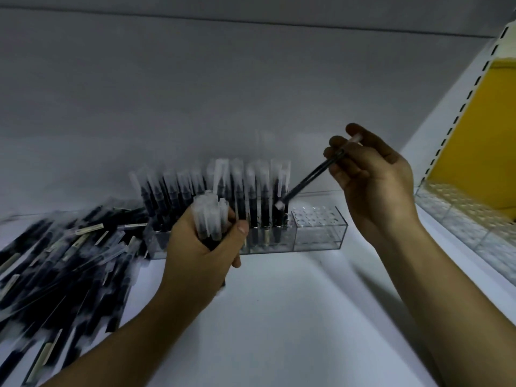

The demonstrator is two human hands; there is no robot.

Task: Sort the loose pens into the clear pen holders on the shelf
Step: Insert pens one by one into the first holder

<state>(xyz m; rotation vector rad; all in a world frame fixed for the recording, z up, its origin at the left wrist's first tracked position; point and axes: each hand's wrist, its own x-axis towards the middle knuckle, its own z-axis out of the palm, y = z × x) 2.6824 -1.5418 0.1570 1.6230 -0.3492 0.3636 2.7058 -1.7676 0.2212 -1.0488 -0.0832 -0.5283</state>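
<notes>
We see a heap of loose pens (64,263), black barrels with frosted caps, lying crisscrossed at the left of the white shelf (279,303). Beside it a clear pen holder (252,244) is packed with upright pens (223,188), caps up. A second clear holder (318,233) touches its right end, its grid of holes showing. Our left hand (201,252) grips a bundle of pens (209,216), caps up, in front of the packed holder. Our right hand (371,177) pinches a dark pen (310,180), possibly two given the blur, tilted with its pale end low by the packed holder's right edge.
</notes>
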